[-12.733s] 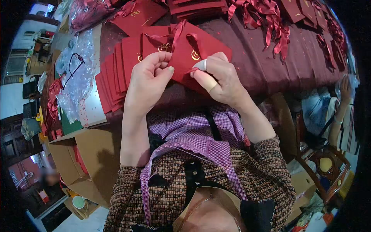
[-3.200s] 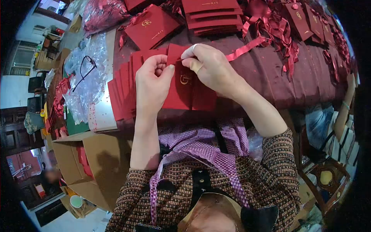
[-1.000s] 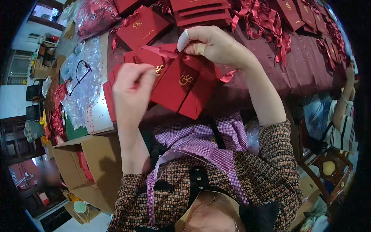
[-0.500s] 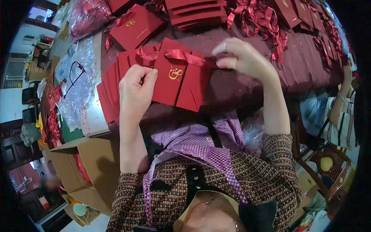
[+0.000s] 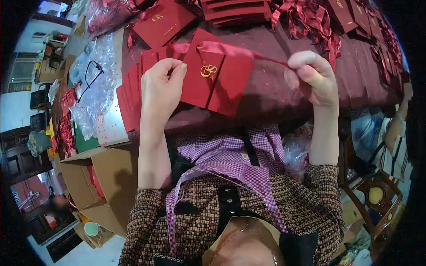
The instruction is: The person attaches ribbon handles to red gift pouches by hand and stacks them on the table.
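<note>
A dark red paper bag (image 5: 230, 84) with a gold monogram lies tilted on the table, a satin ribbon (image 5: 230, 49) running across its top. My left hand (image 5: 163, 86) is closed at the left edge of this bag, thumb pressed against curled fingers. To the right, my right hand (image 5: 317, 77) pinches the ribbon's end and holds it stretched away from the bag; its fingertips are a little blurred. More flat red bags (image 5: 128, 97) are fanned out beneath and beside my left hand.
Behind stand a stack of red bags (image 5: 237, 11), a single bag (image 5: 164, 24) and a heap of loose ribbons (image 5: 301, 22). Glasses (image 5: 91, 80) rest on clear plastic at left, above an open cardboard box (image 5: 108, 190). Another person's arm (image 5: 395, 128) shows at right.
My right hand has moved right, drawing the ribbon out longer and tauter. The bag has turned slightly and sits a little higher in view. My left hand stays at its edge.
</note>
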`<state>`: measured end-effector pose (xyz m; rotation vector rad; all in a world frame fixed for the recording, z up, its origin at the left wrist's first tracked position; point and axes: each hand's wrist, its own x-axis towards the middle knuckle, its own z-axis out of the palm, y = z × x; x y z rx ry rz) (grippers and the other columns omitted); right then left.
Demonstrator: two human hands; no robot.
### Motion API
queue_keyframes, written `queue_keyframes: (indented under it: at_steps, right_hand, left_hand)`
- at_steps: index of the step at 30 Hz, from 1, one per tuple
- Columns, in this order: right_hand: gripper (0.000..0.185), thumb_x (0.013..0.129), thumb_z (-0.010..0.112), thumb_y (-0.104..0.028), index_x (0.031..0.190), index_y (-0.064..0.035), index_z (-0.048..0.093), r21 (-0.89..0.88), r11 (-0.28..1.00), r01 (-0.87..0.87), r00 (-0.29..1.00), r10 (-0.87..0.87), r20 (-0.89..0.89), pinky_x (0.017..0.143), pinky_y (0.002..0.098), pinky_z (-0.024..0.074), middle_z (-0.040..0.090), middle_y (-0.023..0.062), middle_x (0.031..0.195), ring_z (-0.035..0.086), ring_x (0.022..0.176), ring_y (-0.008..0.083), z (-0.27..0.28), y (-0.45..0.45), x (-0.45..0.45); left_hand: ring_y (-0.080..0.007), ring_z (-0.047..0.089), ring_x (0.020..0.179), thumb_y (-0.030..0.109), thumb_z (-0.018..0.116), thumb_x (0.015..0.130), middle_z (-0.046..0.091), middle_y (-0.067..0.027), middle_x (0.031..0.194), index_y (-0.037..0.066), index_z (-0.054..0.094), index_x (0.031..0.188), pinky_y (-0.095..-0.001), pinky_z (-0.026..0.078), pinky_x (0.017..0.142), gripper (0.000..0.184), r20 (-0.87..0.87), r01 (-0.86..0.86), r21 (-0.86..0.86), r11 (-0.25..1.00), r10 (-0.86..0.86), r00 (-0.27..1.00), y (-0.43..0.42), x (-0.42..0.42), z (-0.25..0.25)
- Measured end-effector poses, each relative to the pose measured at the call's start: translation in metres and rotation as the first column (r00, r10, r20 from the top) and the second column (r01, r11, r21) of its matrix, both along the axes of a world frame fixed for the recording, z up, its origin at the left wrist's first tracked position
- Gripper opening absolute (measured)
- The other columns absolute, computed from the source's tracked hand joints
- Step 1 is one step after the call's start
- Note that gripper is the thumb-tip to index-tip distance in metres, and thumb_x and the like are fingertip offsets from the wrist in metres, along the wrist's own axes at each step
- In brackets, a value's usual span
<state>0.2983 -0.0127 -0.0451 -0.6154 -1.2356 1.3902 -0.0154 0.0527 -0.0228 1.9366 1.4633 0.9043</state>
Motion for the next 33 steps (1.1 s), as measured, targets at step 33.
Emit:
queue_keyframes:
  at_steps: [33]
  right_hand:
    - [0.010, 0.075, 0.062, -0.010, 0.074, -0.0006, 0.058, 0.466, 0.884, 0.040, 0.670, -0.370, 0.644, 0.064, 0.0452, 0.0452, 0.059, 0.0158, 0.068, 0.060, 0.069, 0.0359, 0.008, 0.030, -0.121]
  left_hand:
    - [-0.0043, 0.049, 0.082, -0.004, 0.062, 0.083, 0.056, 0.0012, 0.093, -0.005, 0.058, 0.119, -0.0179, 0.043, 0.074, 0.037, 0.435, 0.325, -0.290, 0.900, -0.179, 0.883, -0.016, -0.006, 0.012]
